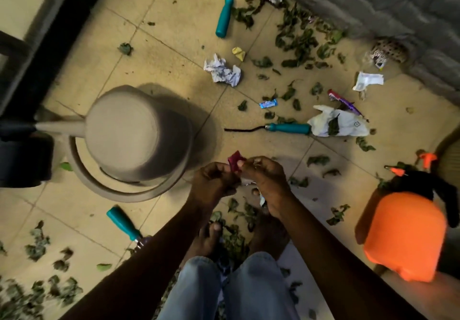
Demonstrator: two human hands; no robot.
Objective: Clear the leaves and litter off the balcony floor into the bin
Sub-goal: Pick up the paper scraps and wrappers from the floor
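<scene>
Red foil, or something like it: a small red wrapper (pixel 236 161) sits pinched between my left hand (pixel 214 182) and my right hand (pixel 266 182), with thumbs and fingertips of both curled onto it. I hold it above the tiled floor (pixel 174 45), just ahead of my knees. From the head view I judge this to be the gathering step, with one scrap of litter lifted and nearly all the rest not yet cleared. The leaves (pixel 298 43) lie thick along the wall and round my feet, while crumpled paper (pixel 222 70), a blue wrapper (pixel 268 103) and a white bag (pixel 341 123) lie scattered further out. Next I would need to carry the wrapper to the bin and let go, but I cannot say for certain where the bin is. What stands near my left hand reads as a beige watering can (pixel 139 133), and a dark shape (pixel 22 160) at the left edge is cut off. Something pale shows under my right palm, and I cannot tell whether I hold it too. My feet are half lost in shadow and leaves, and the orange sprayer (pixel 403 235) hides the floor behind it.
</scene>
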